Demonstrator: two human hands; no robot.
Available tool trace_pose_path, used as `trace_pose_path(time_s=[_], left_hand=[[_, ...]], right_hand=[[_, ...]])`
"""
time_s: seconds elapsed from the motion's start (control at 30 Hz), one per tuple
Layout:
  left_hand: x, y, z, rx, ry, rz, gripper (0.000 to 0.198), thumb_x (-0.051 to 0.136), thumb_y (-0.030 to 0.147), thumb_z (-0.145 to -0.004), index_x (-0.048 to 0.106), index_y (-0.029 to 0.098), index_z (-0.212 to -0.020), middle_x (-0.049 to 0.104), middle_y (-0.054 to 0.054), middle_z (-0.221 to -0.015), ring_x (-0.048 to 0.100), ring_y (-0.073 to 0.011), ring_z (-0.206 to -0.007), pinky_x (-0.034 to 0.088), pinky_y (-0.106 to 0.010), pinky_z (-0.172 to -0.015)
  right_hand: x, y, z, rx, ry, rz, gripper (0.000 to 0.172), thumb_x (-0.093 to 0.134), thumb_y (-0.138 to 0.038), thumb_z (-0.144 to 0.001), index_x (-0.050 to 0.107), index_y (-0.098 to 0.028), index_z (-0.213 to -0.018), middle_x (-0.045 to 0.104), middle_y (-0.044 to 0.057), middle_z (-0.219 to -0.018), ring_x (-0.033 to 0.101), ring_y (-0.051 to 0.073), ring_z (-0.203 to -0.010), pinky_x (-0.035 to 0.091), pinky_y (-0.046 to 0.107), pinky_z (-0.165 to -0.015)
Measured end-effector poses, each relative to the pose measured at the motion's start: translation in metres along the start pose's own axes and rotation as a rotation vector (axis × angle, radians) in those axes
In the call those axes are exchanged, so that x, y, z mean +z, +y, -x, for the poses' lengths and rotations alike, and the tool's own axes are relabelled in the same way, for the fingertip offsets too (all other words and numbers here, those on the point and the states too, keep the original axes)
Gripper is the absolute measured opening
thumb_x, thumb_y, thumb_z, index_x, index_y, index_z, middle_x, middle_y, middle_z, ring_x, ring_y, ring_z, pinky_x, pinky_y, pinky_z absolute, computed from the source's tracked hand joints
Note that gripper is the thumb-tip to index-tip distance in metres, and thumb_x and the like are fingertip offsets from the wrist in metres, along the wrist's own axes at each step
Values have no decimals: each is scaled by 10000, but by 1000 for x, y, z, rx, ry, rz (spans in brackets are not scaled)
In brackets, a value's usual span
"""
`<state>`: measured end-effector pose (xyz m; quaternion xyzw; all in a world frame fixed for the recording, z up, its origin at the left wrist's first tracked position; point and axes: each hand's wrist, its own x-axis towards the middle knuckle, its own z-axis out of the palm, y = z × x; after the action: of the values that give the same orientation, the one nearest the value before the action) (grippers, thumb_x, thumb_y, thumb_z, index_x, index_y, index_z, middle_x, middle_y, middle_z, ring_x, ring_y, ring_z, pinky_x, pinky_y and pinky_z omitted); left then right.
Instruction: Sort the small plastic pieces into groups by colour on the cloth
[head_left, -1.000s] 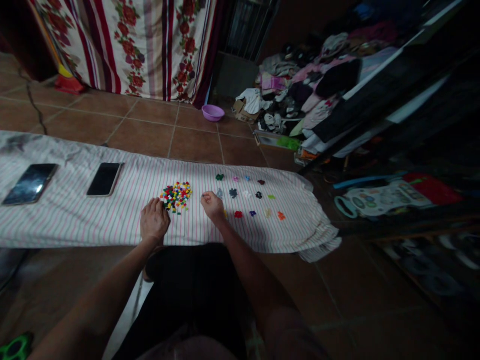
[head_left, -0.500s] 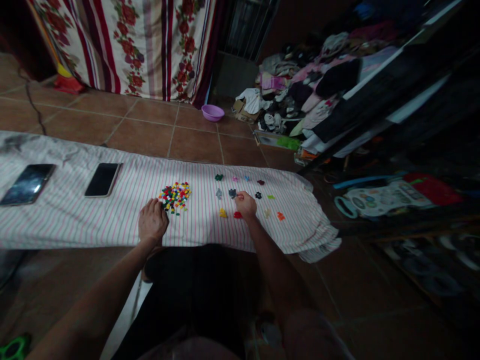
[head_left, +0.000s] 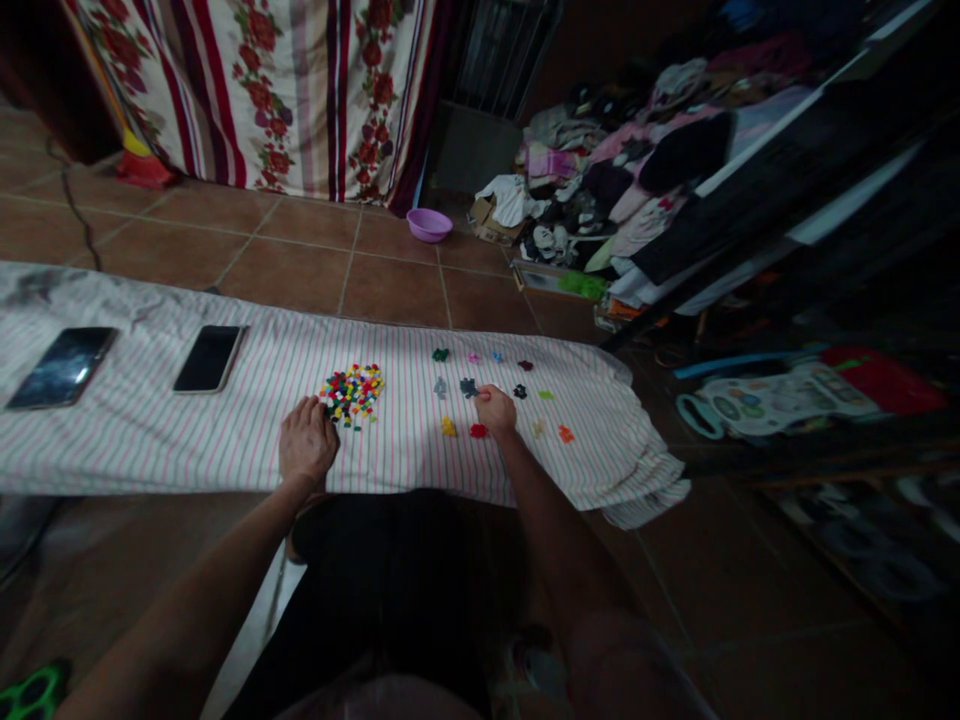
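My left hand [head_left: 308, 440] lies flat on the striped cloth [head_left: 390, 455], its fingertips at the near-left edge of a mixed heap of small coloured pieces [head_left: 352, 393]. My right hand [head_left: 497, 409] is closed in a pinch beside a small dark grey cluster [head_left: 468, 387]; anything between the fingertips is too small to make out. Around it sit other little single-colour clusters: light grey [head_left: 440, 387], green [head_left: 440, 355], yellow [head_left: 448, 427], red [head_left: 478, 431], black [head_left: 520, 391] and orange [head_left: 566, 433].
Two dark-screened devices, a tablet [head_left: 64, 368] and a phone [head_left: 210, 359], lie on the cloth at left. Beyond its far edge a purple basin [head_left: 429, 225] stands on the tiled floor. Piled clothes [head_left: 600, 180] and a dark rack are on the right.
My right hand has drawn slightly right and nearer to me, showing more of the dark grey and red clusters. My left hand stays beside the heap. The whole view has shifted a little.
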<state>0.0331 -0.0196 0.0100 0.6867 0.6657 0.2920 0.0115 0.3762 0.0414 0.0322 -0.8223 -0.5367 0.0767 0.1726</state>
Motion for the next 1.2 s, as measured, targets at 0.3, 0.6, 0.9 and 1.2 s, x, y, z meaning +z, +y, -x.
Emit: trace_pose_path(time_s=[0.3,0.6,0.9,1.2], left_hand=[[0,0,-1,-11,-25,-27,361,363,233,-881,572,103,-1145,565,-193,-1291,447,-305,-1277,346,-474,-1037],[3,-1,-1,-23,-7,-37,354,366,215,-893,581,103,-1151,572,-182,-1294,447,-305,-1283,346,-475,-1041],[3,-2,-1,-22,-10,-3,360,361,223,-895,571,110,-1164,570,-188,-1292,435,-300,-1297,342,-478,-1046],[2,-2,-2,-31,-19,4,359,348,215,-891,570,94,-1146,568,-197,-1293,438,-294,-1294,338,-462,-1054]], right_hand=[[-3,-3,6,-43,62,-19,335,443,-174,-810,702,-204,-1020,710,66,-943,614,197,-840,436,283,-747],[-1,-54,25,-278,85,-167,305,431,-202,-838,696,-174,-987,668,71,-918,586,178,-810,433,271,-776],[47,-127,81,-648,-221,-324,261,484,-209,-888,699,-237,-1033,623,36,-968,590,150,-866,466,250,-819],[65,-176,97,-747,-312,-199,289,468,-233,-927,672,-280,-1126,588,48,-1064,579,160,-978,465,259,-868]])
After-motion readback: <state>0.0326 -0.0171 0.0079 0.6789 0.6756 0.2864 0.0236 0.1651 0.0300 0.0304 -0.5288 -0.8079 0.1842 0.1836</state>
